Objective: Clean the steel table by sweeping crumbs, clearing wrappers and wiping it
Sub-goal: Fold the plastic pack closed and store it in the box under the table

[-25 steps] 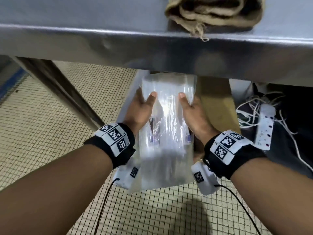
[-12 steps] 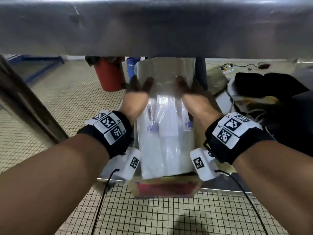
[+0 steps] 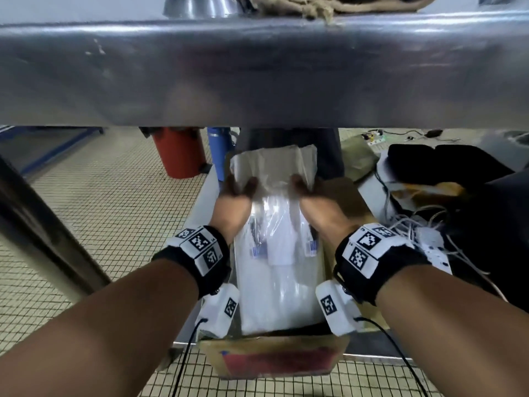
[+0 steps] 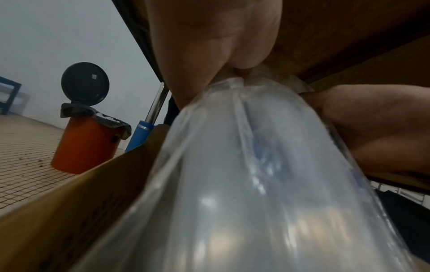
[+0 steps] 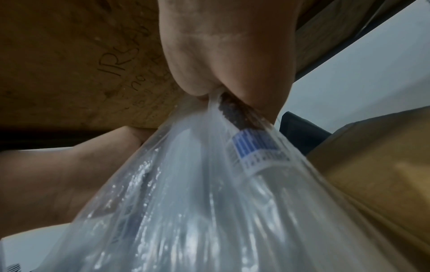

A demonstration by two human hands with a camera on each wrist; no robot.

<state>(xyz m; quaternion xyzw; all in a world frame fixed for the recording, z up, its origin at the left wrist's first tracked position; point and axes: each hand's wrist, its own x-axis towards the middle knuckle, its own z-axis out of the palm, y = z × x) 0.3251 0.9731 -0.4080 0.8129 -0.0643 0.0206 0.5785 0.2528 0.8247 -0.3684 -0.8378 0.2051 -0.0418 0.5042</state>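
The plastic bag (image 3: 274, 253) lay in a cardboard box (image 3: 274, 359) on the low shelf (image 3: 372, 357) beneath the tabletop (image 3: 257, 73). A bin (image 3: 179, 153) stood on the floor behind and left of the box. A power strip (image 3: 432, 247) lay right of it. A cloth (image 3: 329, 4) rested on the tabletop.

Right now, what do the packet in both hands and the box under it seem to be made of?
Packet: thin clear glossy plastic film, by its glare and see-through printed labels. Box: brown matte cardboard, apparently, by its flat dull walls. Left hand and right hand grip the packet.
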